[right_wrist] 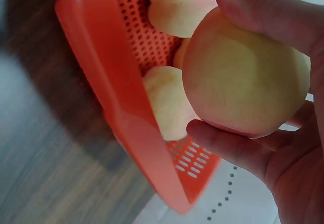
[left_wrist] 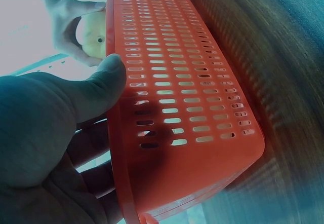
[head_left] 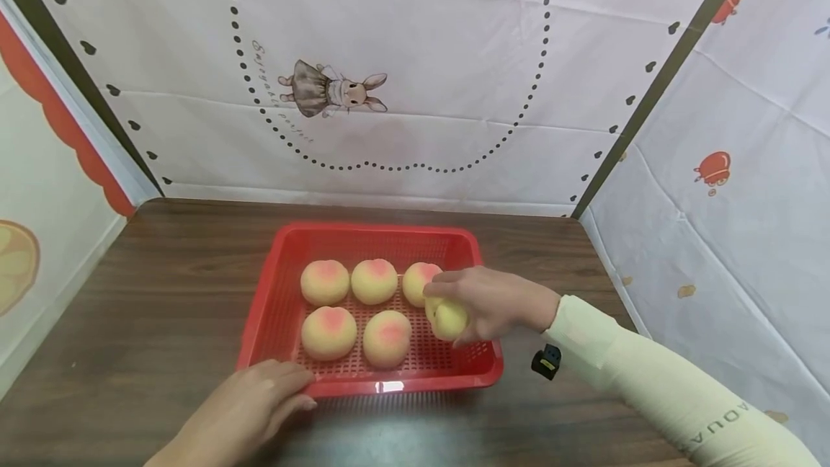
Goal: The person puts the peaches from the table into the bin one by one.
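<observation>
A red plastic basket (head_left: 258,308) stands on the table with several yellow peaches, blushed pink, sitting in two rows inside it. My right hand (head_left: 489,300) grips one peach (right_wrist: 248,77) at the basket's right front part, thumb on one side and fingers curled round the other. In the head view that peach (head_left: 449,319) is partly covered by the hand. At the front left corner, my left hand (head_left: 249,402) holds the basket rim; the left wrist view has its thumb (left_wrist: 109,74) on the outer wall and the fingers behind the rim.
The dark wooden table (head_left: 168,294) extends on both sides of the basket. A small black object (head_left: 547,362) lies right of it, beside the pale sleeve (head_left: 648,373). Printed white cloth (head_left: 428,56) hangs behind the table, with more on both sides.
</observation>
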`<state>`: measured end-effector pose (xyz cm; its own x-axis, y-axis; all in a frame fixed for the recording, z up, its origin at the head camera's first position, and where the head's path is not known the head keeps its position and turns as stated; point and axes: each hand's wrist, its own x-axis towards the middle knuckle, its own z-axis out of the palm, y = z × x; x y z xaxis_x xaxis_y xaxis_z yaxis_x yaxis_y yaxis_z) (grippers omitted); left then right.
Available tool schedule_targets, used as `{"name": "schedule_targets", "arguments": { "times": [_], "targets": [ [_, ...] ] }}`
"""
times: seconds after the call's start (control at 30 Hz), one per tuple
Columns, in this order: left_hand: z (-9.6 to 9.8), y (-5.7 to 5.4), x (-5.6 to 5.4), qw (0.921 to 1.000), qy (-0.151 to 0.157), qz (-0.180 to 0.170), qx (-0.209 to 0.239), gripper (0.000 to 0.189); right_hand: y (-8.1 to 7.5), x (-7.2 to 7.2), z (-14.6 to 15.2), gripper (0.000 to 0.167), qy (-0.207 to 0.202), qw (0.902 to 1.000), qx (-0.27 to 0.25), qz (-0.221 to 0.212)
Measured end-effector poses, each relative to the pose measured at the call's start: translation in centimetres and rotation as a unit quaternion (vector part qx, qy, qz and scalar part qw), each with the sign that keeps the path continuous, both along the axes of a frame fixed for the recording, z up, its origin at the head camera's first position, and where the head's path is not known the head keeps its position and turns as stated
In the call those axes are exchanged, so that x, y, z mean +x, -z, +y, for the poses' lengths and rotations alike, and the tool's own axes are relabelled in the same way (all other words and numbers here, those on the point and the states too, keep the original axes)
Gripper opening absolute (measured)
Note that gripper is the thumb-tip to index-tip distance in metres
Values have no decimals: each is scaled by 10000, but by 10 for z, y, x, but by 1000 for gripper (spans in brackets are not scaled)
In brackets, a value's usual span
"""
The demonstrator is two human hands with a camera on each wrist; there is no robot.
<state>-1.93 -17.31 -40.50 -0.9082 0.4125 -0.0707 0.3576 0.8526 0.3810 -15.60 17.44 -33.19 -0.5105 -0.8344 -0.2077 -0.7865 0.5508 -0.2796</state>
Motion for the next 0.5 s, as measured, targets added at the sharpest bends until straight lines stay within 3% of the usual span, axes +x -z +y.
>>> {"name": "schedule_targets", "arguments": {
  "times": [0.1,0.3,0.4,0.5],
  "targets": [
    [-1,1,1,10000,-7,-19,43,41,7,3,-3,72,48,9998,161,-104],
    [-4,5,4,9976,316,612,77,35,26,11,-6,77,85,9991,414,9],
    [-4,5,3,9977,322,584,88,50,32,14,-7,70,70,9988,483,99],
    [-4,4,1,9993,237,290,27,63,38,16,-8,71,109,9983,553,138]
  ]
}}
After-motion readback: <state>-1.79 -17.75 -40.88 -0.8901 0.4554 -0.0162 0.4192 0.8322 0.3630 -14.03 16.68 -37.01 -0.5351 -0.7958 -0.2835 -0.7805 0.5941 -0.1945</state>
